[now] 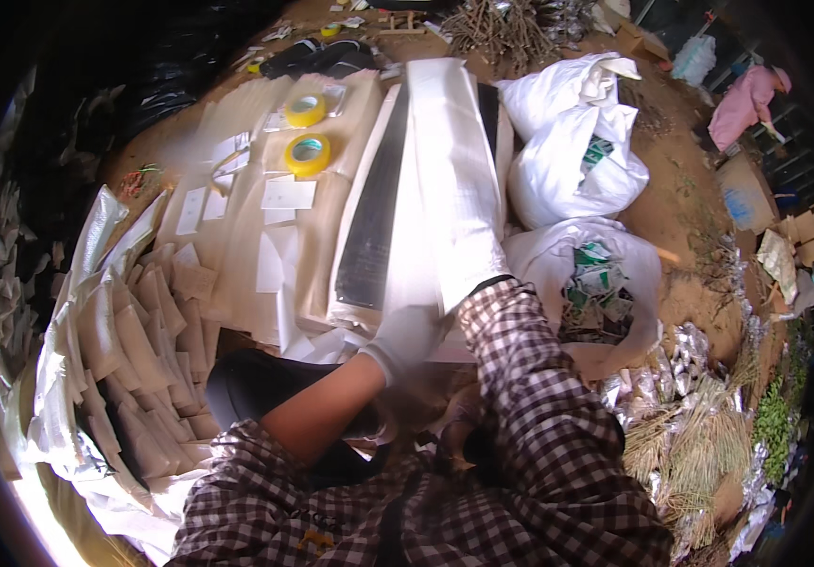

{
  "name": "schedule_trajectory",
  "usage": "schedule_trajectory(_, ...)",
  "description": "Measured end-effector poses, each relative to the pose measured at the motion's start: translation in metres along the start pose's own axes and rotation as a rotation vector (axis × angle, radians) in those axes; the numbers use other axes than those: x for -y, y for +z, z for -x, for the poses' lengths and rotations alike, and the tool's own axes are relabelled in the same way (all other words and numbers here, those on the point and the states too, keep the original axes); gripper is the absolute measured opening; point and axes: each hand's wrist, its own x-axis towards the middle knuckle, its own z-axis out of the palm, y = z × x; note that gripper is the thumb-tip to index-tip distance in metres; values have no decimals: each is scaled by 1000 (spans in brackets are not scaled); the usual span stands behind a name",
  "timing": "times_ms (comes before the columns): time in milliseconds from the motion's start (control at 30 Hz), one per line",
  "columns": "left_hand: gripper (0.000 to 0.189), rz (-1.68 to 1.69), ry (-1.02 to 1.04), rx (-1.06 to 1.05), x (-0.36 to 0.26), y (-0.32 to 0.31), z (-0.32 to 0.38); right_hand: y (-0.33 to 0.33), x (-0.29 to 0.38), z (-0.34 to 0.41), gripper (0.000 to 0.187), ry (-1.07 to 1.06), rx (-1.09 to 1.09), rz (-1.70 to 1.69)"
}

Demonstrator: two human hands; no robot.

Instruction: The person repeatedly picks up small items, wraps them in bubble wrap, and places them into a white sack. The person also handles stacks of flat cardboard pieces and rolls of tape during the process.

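Observation:
A long white packing sleeve (439,156), perhaps foam or plastic, lies lengthwise in front of me over a black panel (378,205). At its near end, my left hand (410,340) in a pale glove holds the edge, with the fingers partly blurred. My right hand (476,264), also gloved in white, lies along the sleeve's right side near that end. Glare makes glove and sleeve hard to separate, and its fingers cannot be made out. Just left are stacks of flat translucent bags (339,234) bearing white paper slips (288,193).
Two yellow tape rolls (308,154) (305,110) rest on the stacks. White sacks (570,166) stand to the right, and an open sack (520,255) holds green-and-white packets. Filled pouches (155,340) crowd the left. Dry stem bundles (690,439) lie at lower right. A person in pink (744,106) is at far right.

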Motion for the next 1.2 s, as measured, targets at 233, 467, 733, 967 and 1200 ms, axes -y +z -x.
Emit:
schedule_trajectory(233, 34, -353, 147, 586, 39, 2, 31, 5, -12, 124, 17, -266, 209, 102)
schedule_trajectory(467, 38, 1357, -1016, 59, 54, -6, 45, 9, 9, 141, 16, -242, 49, -41)
schedule_trajectory(733, 34, 1326, -1037, 51, 62, 21, 41, 34, -17, 126, 22, -333, 100, 248)
schedule_trajectory(967, 55, 37, -402, -12, 59, -16, 33, -177, 0, 202, 32, 394, 791, 1024)
schedule_trajectory(1200, 71, -421, 407, 195, 68, -3, 0, -113, -43, 132, 43, -611, 160, 879)
